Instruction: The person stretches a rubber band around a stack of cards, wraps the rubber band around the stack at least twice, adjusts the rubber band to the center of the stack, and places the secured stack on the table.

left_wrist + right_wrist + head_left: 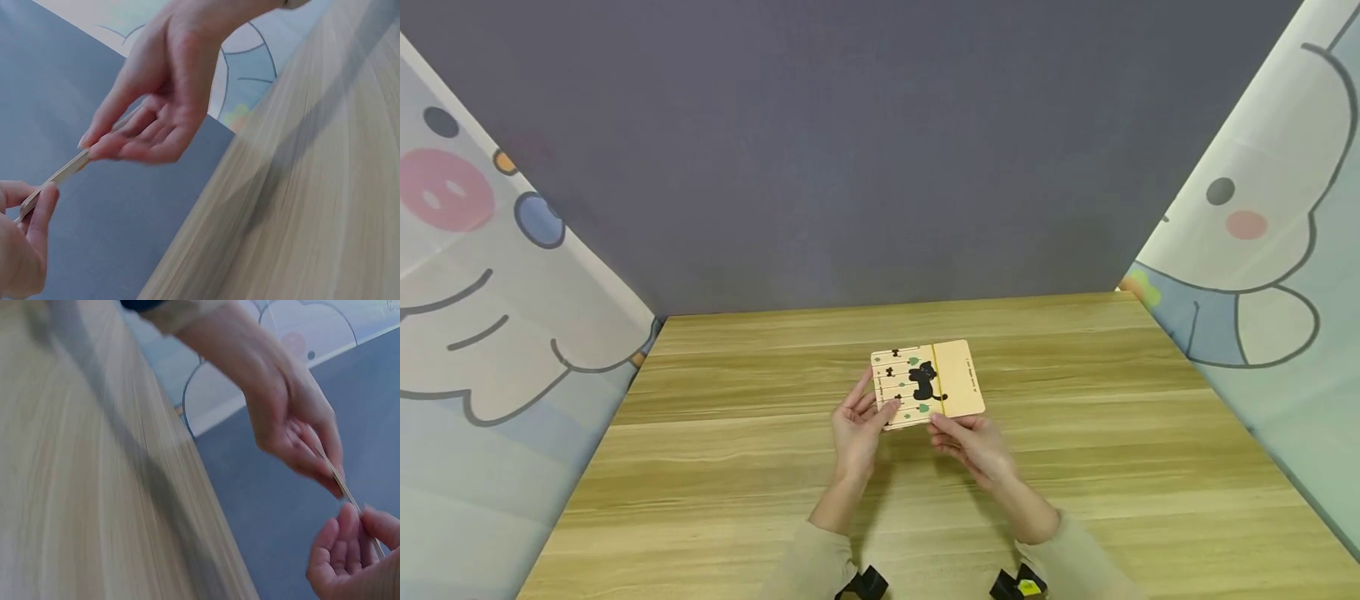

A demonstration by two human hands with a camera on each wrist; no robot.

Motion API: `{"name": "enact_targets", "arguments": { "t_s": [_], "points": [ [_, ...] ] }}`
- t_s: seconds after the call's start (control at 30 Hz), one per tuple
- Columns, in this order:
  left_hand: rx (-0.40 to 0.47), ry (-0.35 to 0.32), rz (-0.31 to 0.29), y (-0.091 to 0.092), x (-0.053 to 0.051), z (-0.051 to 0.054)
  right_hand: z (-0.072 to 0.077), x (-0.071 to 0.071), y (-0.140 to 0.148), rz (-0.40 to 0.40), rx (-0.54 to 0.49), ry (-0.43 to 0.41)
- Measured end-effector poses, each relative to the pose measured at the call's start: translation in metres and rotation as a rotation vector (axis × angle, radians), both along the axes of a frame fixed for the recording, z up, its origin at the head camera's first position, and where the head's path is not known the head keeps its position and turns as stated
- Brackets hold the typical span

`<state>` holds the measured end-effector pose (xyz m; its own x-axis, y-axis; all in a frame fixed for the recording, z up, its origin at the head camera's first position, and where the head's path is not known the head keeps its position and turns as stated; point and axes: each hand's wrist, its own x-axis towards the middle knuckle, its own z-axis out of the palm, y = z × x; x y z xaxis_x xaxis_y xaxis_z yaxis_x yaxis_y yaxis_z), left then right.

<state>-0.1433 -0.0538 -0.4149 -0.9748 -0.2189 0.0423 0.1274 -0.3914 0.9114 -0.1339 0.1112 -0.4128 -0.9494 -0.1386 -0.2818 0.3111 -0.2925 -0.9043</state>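
Observation:
Above the wooden table, both hands hold a thin cream notebook (961, 379) printed with a black cat, green leaves and lines. A yellow band (939, 379) runs across it, with a plain cream part to its right. My left hand (856, 437) grips the left end, thumb on top and fingers behind. At the near edge, by the lower end of the band, my right hand (977, 450) pinches it between thumb and fingers. Edge-on in the left wrist view, the notebook (65, 170) shows as a slim stack. Its underside is hidden in the head view.
The wood-grain table (715, 450) spreads beneath the hands. A dark grey panel (880, 158) rises at its far edge. Cloths with cartoon animals hang on the left (482, 333) and right (1262, 225). Black wrist mounts (1018, 583) show at the bottom.

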Motion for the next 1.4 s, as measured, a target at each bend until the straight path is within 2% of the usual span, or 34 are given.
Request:
{"name": "enact_targets", "arguments": {
  "t_s": [0.23, 0.5, 0.7, 1.03, 1.1, 1.27, 1.4],
  "points": [
    [-0.012, 0.018, 0.014, 0.0, -0.001, 0.001, 0.001, 0.001, -0.006, -0.023, 0.006, -0.004],
    [-0.003, 0.028, 0.016, -0.003, -0.002, 0.0, -0.001, 0.002, 0.0, -0.127, -0.013, -0.014],
    [-0.005, 0.017, 0.012, -0.004, -0.001, 0.001, 0.0, 0.002, -0.003, -0.118, -0.003, -0.001],
    [-0.026, 0.013, 0.009, 0.001, 0.002, -0.002, -0.005, 0.008, -0.02, -0.166, -0.056, 0.002],
    [-0.03, 0.012, 0.003, 0.002, 0.002, -0.003, -0.005, 0.009, -0.02, -0.142, -0.087, -0.02],
    [-0.02, 0.006, -0.031, 0.003, 0.004, -0.005, -0.006, 0.009, -0.017, -0.017, -0.176, -0.07],
    [-0.008, 0.0, -0.029, 0.003, 0.003, -0.005, -0.005, 0.009, -0.015, 0.032, -0.157, -0.048]
  ]
}}
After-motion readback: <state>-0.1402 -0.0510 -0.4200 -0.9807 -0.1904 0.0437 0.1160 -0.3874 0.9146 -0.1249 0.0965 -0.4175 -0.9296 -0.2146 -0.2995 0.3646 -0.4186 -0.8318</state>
